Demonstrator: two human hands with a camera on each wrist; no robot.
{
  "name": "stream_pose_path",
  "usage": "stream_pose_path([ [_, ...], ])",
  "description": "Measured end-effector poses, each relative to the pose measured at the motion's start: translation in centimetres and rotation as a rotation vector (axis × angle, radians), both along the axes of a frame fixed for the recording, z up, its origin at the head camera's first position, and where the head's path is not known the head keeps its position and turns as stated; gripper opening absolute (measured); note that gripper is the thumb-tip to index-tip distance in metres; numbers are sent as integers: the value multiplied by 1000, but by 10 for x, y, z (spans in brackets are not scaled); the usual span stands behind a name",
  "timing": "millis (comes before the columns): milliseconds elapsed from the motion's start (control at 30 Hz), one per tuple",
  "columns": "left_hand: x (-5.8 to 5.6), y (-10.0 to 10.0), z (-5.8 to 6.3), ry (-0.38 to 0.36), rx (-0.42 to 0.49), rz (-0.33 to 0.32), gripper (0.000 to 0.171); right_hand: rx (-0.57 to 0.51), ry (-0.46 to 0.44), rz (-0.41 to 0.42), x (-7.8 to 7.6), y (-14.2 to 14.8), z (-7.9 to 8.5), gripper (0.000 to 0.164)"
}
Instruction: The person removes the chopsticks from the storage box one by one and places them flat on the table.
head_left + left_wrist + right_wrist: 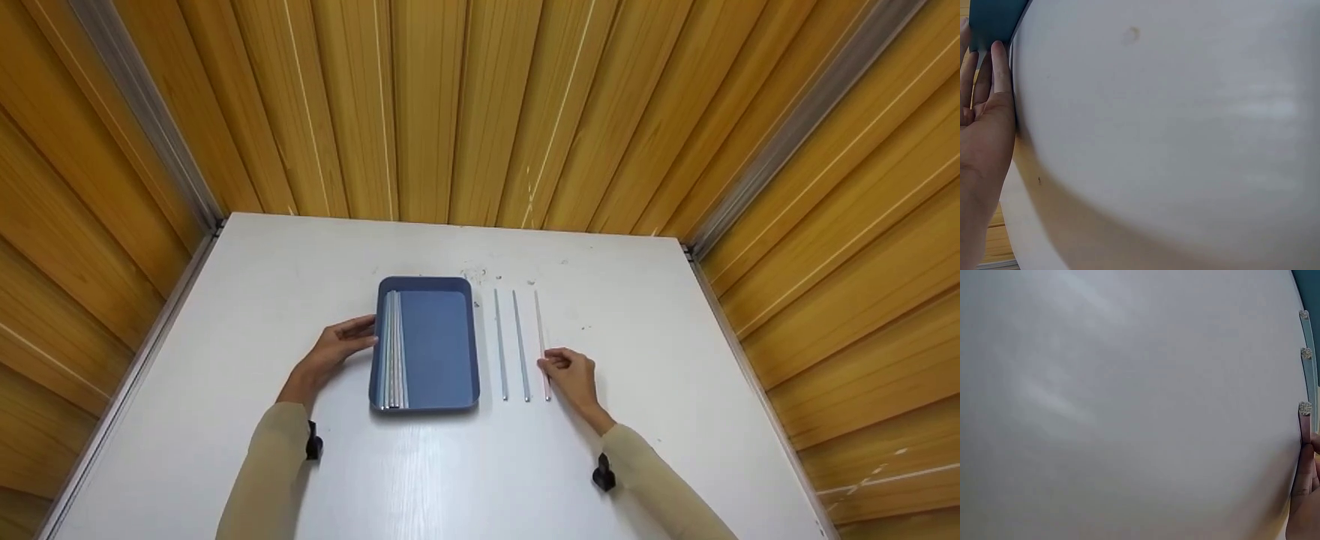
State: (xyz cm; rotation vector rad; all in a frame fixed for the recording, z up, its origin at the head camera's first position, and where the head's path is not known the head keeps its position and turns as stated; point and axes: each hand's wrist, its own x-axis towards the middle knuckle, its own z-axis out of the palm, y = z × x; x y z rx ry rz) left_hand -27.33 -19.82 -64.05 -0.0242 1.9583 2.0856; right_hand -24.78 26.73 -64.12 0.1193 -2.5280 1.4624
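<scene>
A shallow blue tray (pixel 439 345) lies on the white table, with several slim chopsticks (pixel 394 352) lined up along its left side. My left hand (pixel 336 349) rests its fingertips on the tray's left wall, the fingers fairly straight in the left wrist view. To the right of the tray, two bluish chopsticks (pixel 521 352) and a pinkish chopstick (pixel 539 322) lie apart, roughly parallel. Thumb and fingers of my right hand (pixel 574 375) pinch the pinkish one near its thicker end. That end shows a glittery tip in the right wrist view.
The white table (pixel 660 337) extends around the tray, with small dark specks and marks near its far side. Wood-patterned walls (pixel 427 112) enclose the back and both sides, with metal posts at the corners.
</scene>
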Motion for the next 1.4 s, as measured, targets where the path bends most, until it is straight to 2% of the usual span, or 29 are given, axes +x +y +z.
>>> stream_pose_path([
  [167, -1, 0, 0, 5, -15, -2, 65, -7, -31, -5, 1, 1, 1, 17],
  [400, 1, -1, 1, -1, -16, -15, 66, -89, -54, 24, -1, -2, 11, 17],
  [633, 3, -1, 2, -5, -21, -17, 66, -181, -50, 127, 6, -28, 74, 21],
  [767, 2, 1, 3, -3, -20, -13, 64, -244, -62, 199, -2, -42, 89, 23],
  [900, 1, 0, 4, 5, 6, -14, 63, -246, -87, 280, -8, -59, 101, 24],
  [1000, 1, 0, 4, 6, 9, -22, 64, -245, -113, 330, -12, -73, 103, 25],
  [1233, 3, -1, 2, -4, 1, -19, 64, -239, -164, 429, -27, -102, 90, 31],
  [1400, 2, -2, 2, -6, -14, -17, 65, -171, -171, 504, -29, -121, 96, 34],
])
